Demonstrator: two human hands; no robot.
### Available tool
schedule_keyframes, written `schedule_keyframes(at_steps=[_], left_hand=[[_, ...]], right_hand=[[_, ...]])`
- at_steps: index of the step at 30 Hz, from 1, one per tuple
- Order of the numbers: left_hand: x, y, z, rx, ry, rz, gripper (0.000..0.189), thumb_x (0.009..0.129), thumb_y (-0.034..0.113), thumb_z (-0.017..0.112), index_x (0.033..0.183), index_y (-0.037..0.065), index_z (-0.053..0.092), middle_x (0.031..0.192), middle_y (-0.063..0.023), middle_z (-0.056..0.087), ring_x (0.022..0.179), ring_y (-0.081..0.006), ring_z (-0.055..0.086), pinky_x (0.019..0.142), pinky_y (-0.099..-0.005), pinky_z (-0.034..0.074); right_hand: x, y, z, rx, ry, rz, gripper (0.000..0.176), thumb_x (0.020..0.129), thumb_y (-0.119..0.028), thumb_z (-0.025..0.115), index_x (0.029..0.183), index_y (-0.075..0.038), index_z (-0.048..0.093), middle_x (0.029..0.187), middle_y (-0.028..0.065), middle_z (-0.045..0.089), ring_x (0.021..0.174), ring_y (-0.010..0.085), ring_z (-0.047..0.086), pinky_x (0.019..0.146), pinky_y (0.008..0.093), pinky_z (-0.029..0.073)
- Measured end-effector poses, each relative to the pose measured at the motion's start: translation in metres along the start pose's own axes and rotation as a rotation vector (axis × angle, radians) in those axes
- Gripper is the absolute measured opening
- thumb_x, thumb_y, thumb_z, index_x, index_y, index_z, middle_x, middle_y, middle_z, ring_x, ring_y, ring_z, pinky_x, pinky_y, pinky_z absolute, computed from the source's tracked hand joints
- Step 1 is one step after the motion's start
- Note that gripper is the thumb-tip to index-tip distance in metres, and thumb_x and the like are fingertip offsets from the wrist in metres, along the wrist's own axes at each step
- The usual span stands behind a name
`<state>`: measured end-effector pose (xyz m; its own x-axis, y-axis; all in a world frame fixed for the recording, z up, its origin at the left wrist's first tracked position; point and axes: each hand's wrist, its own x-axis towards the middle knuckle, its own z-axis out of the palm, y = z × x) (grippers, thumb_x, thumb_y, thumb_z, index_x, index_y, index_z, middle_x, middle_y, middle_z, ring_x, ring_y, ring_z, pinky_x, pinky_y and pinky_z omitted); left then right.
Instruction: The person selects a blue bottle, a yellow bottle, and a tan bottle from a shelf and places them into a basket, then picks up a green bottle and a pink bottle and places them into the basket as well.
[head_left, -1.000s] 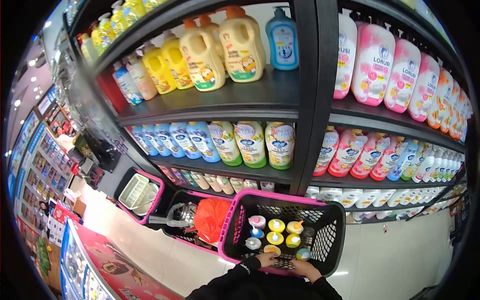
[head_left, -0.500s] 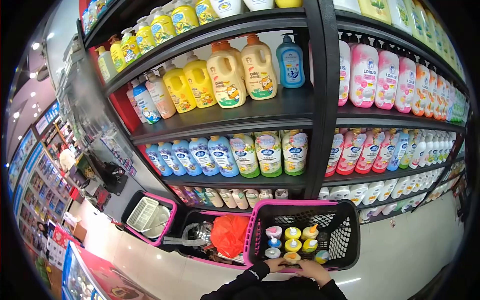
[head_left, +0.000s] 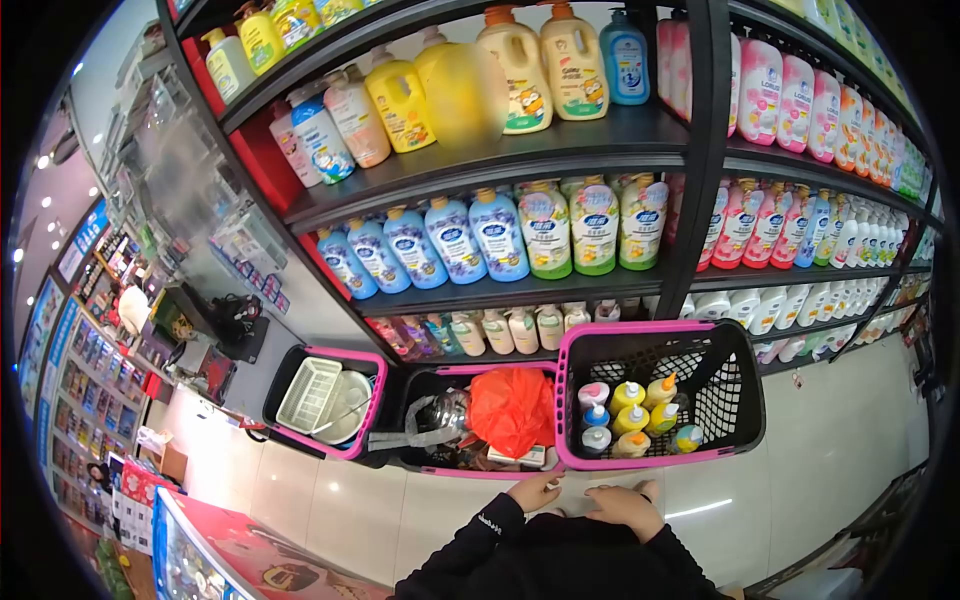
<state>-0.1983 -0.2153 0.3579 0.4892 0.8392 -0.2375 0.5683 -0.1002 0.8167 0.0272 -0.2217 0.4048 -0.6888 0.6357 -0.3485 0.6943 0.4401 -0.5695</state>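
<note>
My left hand [head_left: 535,490] hovers just below the near-left corner of a black shopping basket with a pink rim [head_left: 660,461]. Its fingers are loosely bent and apart, with nothing visible in them. Beside it on the right, my right hand [head_left: 622,506] is also free, fingers stretched toward the left. Both hands are outside the basket, short of its near rim. Inside the basket, several pump bottles stand upright in rows on the left, among them a yellow pump bottle [head_left: 629,394], a pink-topped bottle [head_left: 593,396] and a blue-capped bottle [head_left: 596,417].
Left of this basket stands a second basket [head_left: 425,468] holding a red plastic bag [head_left: 511,410]. A third basket [head_left: 375,405] has a white rack [head_left: 309,394] and a round dish. Behind, black shelves [head_left: 470,175] carry rows of bottles. Tiled floor [head_left: 720,510] lies around my feet.
Both hands have drawn back from the basket's near rim toward my body. The camera view has shifted, so shelves and baskets appear higher and further right.
</note>
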Motion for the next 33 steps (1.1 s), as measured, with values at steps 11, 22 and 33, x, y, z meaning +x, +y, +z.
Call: schedule_keyframes(at_steps=[11, 22, 33], left_hand=[[-0.039, -0.014, 0.001, -0.246, 0.114, -0.092, 0.037, 0.082, 0.016, 0.052, 0.115, 0.001, 0.046, 0.095, -0.0142, 0.057, 0.080, -0.0197, 0.058, 0.070, -0.0284, 0.047], [-0.042, -0.001, 0.010, -0.224, 0.127, -0.034, 0.035, 0.080, 0.017, 0.052, 0.111, 0.000, 0.047, 0.090, -0.0171, 0.058, 0.076, -0.0253, 0.060, 0.067, -0.0313, 0.047], [-0.042, 0.006, 0.016, -0.227, 0.122, -0.117, 0.035, 0.079, 0.017, 0.053, 0.109, 0.000, 0.048, 0.089, -0.0171, 0.057, 0.082, -0.0272, 0.058, 0.071, -0.0317, 0.046]], right_hand=[[0.013, -0.046, -0.010, -0.165, -0.067, 0.006, 0.038, 0.071, -0.027, 0.059, 0.100, -0.003, 0.051, 0.091, 0.0160, 0.057, 0.084, 0.0318, 0.056, 0.072, 0.0403, 0.045], [-0.004, -0.053, 0.002, -0.134, -0.014, 0.076, 0.045, 0.068, -0.024, 0.064, 0.105, -0.003, 0.050, 0.093, 0.0134, 0.056, 0.087, 0.0294, 0.055, 0.073, 0.0381, 0.045], [-0.016, -0.063, -0.016, -0.081, 0.030, 0.021, 0.038, 0.069, -0.021, 0.063, 0.100, -0.002, 0.050, 0.093, 0.0125, 0.055, 0.086, 0.0297, 0.055, 0.072, 0.0386, 0.045]])
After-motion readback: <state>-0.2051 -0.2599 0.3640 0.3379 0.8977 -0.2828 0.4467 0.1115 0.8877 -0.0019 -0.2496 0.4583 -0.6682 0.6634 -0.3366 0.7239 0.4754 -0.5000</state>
